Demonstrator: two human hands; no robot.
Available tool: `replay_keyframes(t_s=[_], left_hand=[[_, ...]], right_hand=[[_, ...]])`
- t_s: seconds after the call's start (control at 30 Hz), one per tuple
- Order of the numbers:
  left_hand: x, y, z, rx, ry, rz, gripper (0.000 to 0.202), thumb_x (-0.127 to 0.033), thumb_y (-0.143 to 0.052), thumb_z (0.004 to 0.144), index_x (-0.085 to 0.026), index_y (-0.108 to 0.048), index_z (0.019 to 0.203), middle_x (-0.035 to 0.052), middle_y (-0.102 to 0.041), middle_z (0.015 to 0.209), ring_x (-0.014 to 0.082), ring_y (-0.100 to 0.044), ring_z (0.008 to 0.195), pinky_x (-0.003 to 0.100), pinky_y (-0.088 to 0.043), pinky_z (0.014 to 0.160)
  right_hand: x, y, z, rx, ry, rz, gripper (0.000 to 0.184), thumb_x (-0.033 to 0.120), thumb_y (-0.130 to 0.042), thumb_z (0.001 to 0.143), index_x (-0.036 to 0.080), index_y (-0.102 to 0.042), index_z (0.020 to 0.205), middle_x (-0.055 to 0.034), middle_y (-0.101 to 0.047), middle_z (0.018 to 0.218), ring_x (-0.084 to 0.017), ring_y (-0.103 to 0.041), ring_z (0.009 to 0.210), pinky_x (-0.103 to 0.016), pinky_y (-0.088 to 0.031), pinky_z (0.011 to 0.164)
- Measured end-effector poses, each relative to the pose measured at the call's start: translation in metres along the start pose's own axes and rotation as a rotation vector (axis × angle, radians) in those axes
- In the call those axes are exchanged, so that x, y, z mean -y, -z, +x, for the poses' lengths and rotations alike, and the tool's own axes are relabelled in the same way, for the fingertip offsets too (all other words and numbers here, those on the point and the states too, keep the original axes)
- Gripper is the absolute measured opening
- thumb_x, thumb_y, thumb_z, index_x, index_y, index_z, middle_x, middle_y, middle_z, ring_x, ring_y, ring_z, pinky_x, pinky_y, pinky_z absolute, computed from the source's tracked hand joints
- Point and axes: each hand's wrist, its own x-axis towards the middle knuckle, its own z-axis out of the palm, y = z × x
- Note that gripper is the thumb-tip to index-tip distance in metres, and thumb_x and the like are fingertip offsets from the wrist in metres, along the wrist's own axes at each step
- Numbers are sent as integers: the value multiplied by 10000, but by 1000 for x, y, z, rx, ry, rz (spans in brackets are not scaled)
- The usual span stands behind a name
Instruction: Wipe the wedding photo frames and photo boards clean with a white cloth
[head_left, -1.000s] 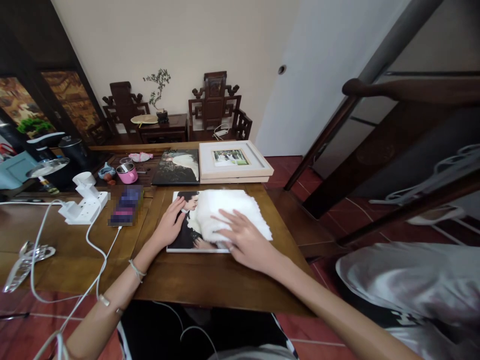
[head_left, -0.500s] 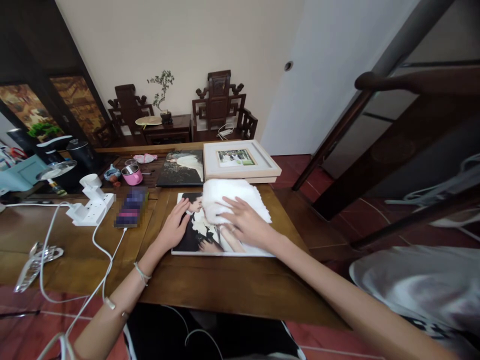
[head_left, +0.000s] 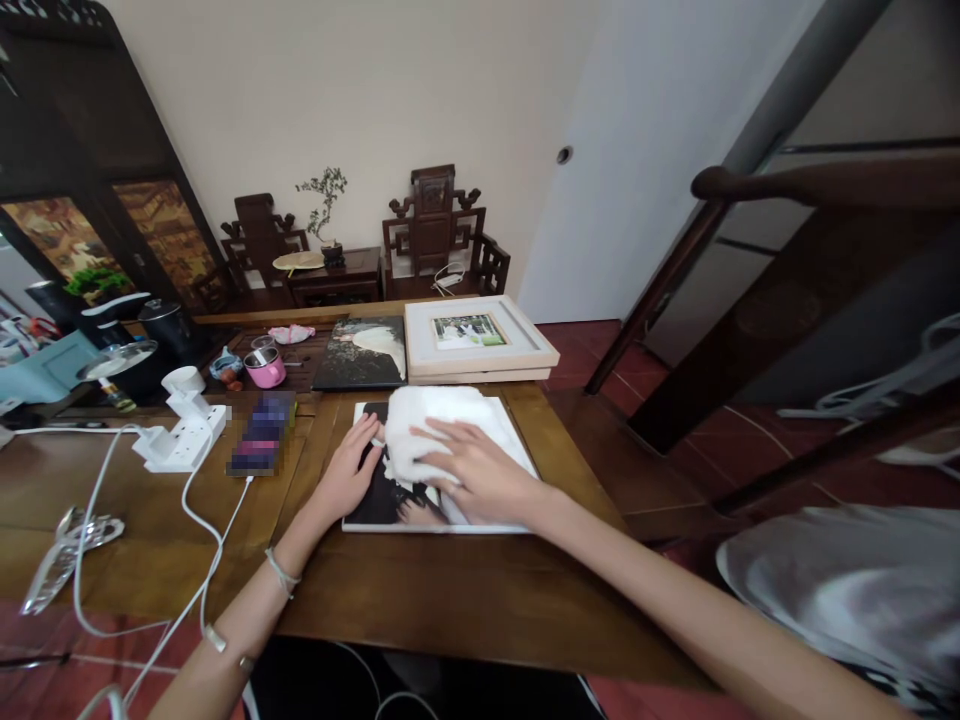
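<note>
A photo panel with a white edge lies flat on the wooden table, its picture partly covered. My left hand rests on its left side, fingers stretched out over the edge and nothing held. Across the panel's upper middle is spread a fluffy white cloth. Pressing on this cloth from above is my right hand, palm down with fingers apart. What lies under the cloth and under my right palm is hidden.
Behind the panel lie a dark photo board and a pale framed photo. A phone, white cables, a power strip and a pink cup are to the left. The table ends on the right beside a dark wooden chair.
My right hand has slid the white cloth left across the panel, over more of the picture near my left hand. My left hand stays on the panel. The view has tilted up slightly.
</note>
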Motion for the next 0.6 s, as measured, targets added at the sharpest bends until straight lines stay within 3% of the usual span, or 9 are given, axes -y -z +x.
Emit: replay_keyframes(t_s=[0.1, 0.2, 0.47, 0.6], left_hand=[[0, 0, 0, 2, -7, -4, 456, -375, -377, 947, -178, -468, 1348, 109, -408, 1469, 209, -309, 1396, 450, -229, 1160], [0, 0, 1, 13, 0, -1, 465, -372, -375, 947, -166, -460, 1355, 115, -404, 1471, 207, -302, 1399, 441, -224, 1163], [2, -1, 0, -5, -14, 5, 447, -357, -377, 944, -177, -479, 1340, 108, -420, 1461, 212, -332, 1385, 454, -247, 1154], [2, -1, 0, 0, -10, 10, 444, -358, -380, 943, -182, -482, 1338, 104, -422, 1460, 213, -329, 1386, 461, -252, 1152]], right_hand=[[-18, -3, 26, -21, -39, -72, 271, 261, -492, 904, 208, -649, 1118, -126, -432, 1443, -332, -287, 1372, -561, -324, 996], [-15, -6, 30, -25, -42, -80, 270, 205, -472, 901, 194, -642, 1111, -128, -472, 1414, -328, -293, 1370, -576, -296, 1006], [58, 1, -48, 82, 39, 72, 357, 94, -497, 783, 245, -655, 1064, -57, -390, 1479, -334, -227, 1395, -625, -232, 1059], [54, 6, -48, 107, 48, 98, 385, 99, -501, 782, 260, -642, 1102, -62, -444, 1443, -307, -281, 1380, -611, -241, 1070]])
